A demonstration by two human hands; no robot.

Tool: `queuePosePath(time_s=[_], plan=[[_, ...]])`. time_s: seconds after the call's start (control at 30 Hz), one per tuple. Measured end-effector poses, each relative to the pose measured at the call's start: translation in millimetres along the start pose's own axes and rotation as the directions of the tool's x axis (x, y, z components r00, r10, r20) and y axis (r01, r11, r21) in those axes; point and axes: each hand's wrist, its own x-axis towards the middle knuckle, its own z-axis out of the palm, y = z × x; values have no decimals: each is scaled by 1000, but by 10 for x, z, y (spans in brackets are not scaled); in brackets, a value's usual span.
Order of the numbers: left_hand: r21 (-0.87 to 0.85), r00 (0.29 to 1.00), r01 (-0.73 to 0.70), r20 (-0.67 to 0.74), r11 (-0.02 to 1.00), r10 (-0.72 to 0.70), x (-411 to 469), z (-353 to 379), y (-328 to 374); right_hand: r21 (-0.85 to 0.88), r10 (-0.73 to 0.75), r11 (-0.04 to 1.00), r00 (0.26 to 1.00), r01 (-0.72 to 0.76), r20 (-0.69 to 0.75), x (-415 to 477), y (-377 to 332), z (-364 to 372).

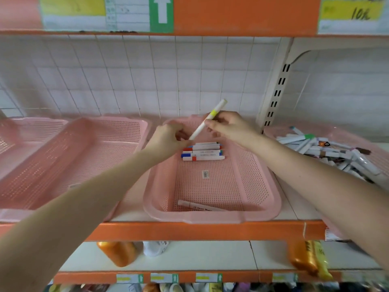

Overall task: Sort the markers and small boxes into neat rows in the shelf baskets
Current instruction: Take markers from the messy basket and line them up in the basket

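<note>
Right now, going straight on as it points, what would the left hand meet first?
Probably the lower end of the yellow-banded marker that the right hand holds; the left hand sits beside it, contact unclear.

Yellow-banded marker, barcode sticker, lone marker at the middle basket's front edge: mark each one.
yellow-banded marker (213,113), head view, on its yellow band.
barcode sticker (205,174), head view, on the sticker's centre.
lone marker (197,205), head view, on the middle of its barrel.

The middle basket (212,218) sits between the left basket (63,154) and the right basket (376,150), which holds a pile of markers (328,152). In it a row of markers (203,152) lies far, under the held marker (197,131), and a lone marker (200,206) near.
</note>
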Motion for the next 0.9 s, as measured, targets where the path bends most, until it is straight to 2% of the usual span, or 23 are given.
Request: queuePosePath(time_s=[0.1,0.17,0.27,0.37,0.5,0.6,0.7,0.77,0.9], plan=[[-36,997,-63,34,997,64,45,84,87,-2,26,1000,999,-26,-35,-22,24,-3],[-80,999,-36,-3,996,36,76,88,98,-168,54,984,998,-60,-44,-42,32,-63],[-129,994,-72,-92,989,60,111,15,116,-417,119,906,990,-78,73,-104,95,-109],[-45,982,-182,-54,982,180,147,-37,128,-407,181,907,973,-109,143,-172,114,-79],[98,967,-254,-4,962,256,143,-20,78,-410,138,910,980,-67,146,-223,85,-73],[172,977,-212,2,962,214,156,-27,-24,-385,148,918,982,-91,120,-229,103,-129],[216,990,-138,-2,967,141,184,-56,-140,-476,148,874,987,-98,68,-216,168,-231],[254,995,-95,30,963,90,170,-56,-182,-477,149,870,989,-123,18,-199,213,-278],[346,993,-95,102,933,64,175,22,-196,-520,134,839,987,-159,-85,-105,267,-275]])
